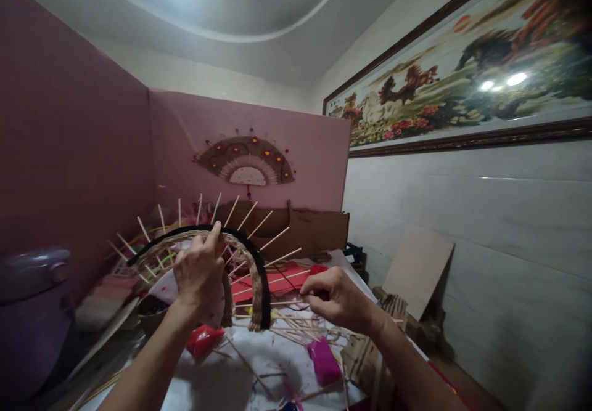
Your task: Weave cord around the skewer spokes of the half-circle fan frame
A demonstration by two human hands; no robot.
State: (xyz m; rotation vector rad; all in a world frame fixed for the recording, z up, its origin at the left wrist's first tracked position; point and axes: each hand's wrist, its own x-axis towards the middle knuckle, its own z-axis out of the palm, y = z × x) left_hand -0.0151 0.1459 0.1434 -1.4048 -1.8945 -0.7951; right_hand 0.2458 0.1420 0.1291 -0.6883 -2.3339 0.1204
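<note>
You hold a half-round fan frame [256,263] upright over the left half of a white-covered tabletop [208,380], its pale sticks [274,238] spreading outward past a black rim and a braided tan band. Your left hand [200,270] is on the arch, forefinger laid along the black rim near its crown, the other fingers curled in against the braid; the thumb's place you cannot tell from this side. Your right hand [340,300], to the right of the frame, has thumb and forefinger closed to a pinch on what appears to be a thin dark cord [290,283], its far end hard to follow in the dim light; the remaining fingers are folded toward the palm.

Below the frame, toward the tabletop's near edge, lie a red packet [203,341] and, farther right, a magenta packet [324,362], with loose sticks [296,328] strewn between your forearms. Corrugated cardboard [363,358] sits at the tabletop's right edge, beneath your right forearm; red sheets [287,275] lie behind the frame.

Beyond, a finished-looking fan dotted with flowers [252,155] hangs on a pink wall [314,152] above brown cardboard [319,232], while a framed picture of horses [416,97] spans the tiled wall to your right.
</note>
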